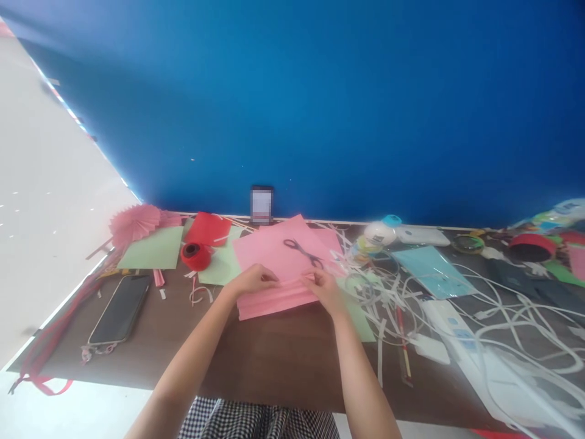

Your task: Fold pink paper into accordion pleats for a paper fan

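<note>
A pink sheet of paper (274, 303) with several narrow folds along it lies in front of me near the middle of the table. My left hand (254, 281) pinches the folded strip towards its left side, fingers curled. On the right end of the same fold, my right hand (326, 289) presses thumb and fingers together. Just beyond the hands, more pink paper (260, 247) is spread out, with dark-handled scissors (302, 251) lying on it. The fingertips partly hide the fold's edge.
Left of the paper are a red ribbon roll (195, 256), green paper (150, 249), a pink paper fan (134, 224) and a phone (119, 310). To the right lie tangled white cables (402, 292), a glue bottle (379, 233) and a power strip (461, 338). A blue wall (320, 110) rises behind.
</note>
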A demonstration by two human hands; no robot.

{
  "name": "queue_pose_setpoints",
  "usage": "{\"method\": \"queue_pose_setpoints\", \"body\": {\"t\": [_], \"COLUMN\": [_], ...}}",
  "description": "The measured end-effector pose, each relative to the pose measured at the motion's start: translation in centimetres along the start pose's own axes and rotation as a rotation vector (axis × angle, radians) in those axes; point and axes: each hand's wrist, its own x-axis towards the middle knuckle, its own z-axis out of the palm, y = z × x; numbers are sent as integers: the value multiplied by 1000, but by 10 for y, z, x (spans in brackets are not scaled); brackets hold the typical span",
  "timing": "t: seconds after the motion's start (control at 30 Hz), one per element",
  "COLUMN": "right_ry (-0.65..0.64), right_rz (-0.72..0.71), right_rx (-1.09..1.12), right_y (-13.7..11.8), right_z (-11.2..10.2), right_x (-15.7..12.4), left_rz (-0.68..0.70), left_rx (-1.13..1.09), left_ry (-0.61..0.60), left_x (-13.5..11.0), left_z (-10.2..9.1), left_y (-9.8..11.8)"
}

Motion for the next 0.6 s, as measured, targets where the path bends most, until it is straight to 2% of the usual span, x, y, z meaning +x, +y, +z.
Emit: {"method": "queue_pose_setpoints", "body": {"t": [0.17,0.3,0.4,0.6], "right_ry": [-15,-26,-54,-165], "right_rz": [28,37,15,-9], "right_rx": [74,75,38,-159], "right_y": [5,9,8,7], "right_z": [-3,-4,-5,-12], "right_x": [0,1,1,4], "left_rz": [25,36,43,83], "left_rx": [41,76,80,55], "left_ry": [22,-62,-108,-102], "left_x": [-4,-6,-5,-5], "left_z": [3,1,0,-4], "left_y": [5,3,-2,-8]}}
